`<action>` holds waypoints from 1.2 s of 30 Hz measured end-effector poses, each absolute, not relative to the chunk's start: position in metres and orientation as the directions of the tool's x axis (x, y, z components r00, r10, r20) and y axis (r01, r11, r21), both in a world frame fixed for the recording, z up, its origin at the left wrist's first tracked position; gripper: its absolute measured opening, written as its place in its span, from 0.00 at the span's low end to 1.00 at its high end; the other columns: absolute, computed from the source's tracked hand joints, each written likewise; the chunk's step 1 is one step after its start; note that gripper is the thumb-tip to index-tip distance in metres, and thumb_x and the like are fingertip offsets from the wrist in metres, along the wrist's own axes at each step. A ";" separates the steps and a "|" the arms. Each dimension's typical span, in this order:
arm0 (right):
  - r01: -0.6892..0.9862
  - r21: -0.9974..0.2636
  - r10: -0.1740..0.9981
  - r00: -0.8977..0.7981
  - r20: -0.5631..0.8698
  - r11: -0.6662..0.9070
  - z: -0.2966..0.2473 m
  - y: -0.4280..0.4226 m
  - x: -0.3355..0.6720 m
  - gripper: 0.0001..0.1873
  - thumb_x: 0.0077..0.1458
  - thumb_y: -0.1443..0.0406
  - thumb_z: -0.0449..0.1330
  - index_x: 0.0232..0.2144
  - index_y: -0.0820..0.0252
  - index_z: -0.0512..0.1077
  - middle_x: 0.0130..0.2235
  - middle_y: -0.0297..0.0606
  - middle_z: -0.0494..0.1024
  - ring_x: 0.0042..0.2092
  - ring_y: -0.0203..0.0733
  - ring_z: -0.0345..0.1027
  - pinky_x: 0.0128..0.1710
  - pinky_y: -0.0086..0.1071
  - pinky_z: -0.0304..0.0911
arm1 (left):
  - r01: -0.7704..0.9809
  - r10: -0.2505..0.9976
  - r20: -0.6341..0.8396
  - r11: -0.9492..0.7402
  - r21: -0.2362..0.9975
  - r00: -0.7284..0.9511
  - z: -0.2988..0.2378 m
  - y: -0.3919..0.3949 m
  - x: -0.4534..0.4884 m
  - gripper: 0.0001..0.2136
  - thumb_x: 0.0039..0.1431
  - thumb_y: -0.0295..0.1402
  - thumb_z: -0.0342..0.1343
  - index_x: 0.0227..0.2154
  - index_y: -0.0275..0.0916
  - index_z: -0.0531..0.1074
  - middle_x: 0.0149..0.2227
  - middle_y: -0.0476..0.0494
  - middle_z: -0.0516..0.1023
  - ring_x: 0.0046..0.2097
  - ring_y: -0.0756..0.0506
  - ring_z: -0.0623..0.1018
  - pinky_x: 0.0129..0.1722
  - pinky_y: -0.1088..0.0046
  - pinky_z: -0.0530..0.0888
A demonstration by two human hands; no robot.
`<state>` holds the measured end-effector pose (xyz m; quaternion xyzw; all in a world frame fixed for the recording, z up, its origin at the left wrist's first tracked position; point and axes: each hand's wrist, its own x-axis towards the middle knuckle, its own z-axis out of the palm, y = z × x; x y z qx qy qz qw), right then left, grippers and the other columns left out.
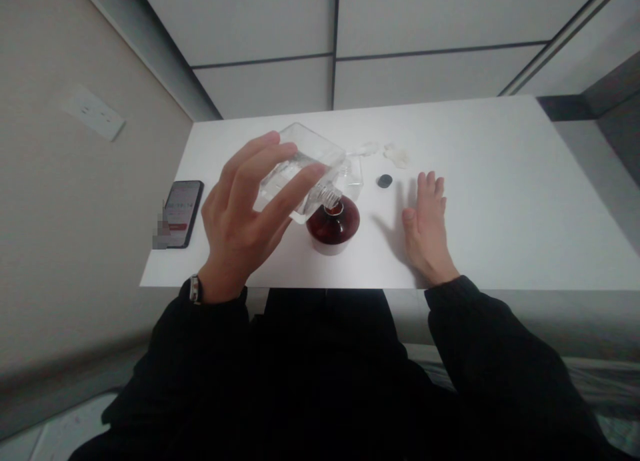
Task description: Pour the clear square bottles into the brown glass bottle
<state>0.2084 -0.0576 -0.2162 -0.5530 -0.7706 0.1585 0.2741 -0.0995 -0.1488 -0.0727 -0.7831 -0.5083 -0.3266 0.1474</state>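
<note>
Your left hand wraps around a clear square bottle, tipped so its neck sits at the mouth of a dark red round bottle; you can't quite tell whether anything is flowing. Your right hand lies open, fingers spread, on the white worktop, just beside a small black disc. A phone lies left of your left hand.

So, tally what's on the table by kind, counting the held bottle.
Clear square bottle: 1
Dark red round bottle: 1
Black round cap: 1
Phone: 1
Whitish scraps: 2
Total: 6
A clear shape behind the held bottle is unclear, so uncounted.
</note>
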 end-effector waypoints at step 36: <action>0.756 -0.561 0.940 -0.241 0.240 0.337 -0.218 -0.057 0.210 0.50 0.67 0.35 0.29 0.79 0.56 0.34 0.81 0.54 0.38 0.81 0.68 0.26 0.72 0.79 0.35 | 0.892 0.552 0.754 -0.442 -0.097 0.355 -0.067 -0.145 -0.096 0.23 0.73 0.36 0.58 0.68 0.57 0.65 0.61 0.43 0.78 0.66 0.36 0.77 0.67 0.46 0.76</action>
